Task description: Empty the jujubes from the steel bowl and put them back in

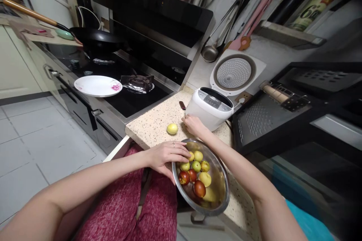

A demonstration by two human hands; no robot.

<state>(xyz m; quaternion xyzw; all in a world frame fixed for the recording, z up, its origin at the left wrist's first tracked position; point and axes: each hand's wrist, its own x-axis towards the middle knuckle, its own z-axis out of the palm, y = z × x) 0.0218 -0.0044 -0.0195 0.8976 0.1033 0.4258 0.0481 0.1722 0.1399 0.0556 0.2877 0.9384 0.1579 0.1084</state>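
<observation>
My left hand [169, 156] is closed on the left rim of a steel bowl [222, 192], thumb outside and fingers reaching over the inside. The bowl tilts toward me at the counter's edge. In it lie several jujubes [199, 188], some yellow-green and some reddish brown. My right hand [194, 125] reaches across above the bowl to the front left of a white rice cooker [206, 111]. Its fingers are curled in close to the counter; what they hold, if anything, is hidden. A single yellow-green jujube [172, 128] rests on the counter left of that hand.
The rice cooker's lid [234, 71] stands open. A small dark brown object [182, 105] lies beside the cooker on the speckled counter [152, 128]. Left is a gas stove with a white oval plate [97, 86] and a black wok [96, 39]. A black oven [305, 139] stands right.
</observation>
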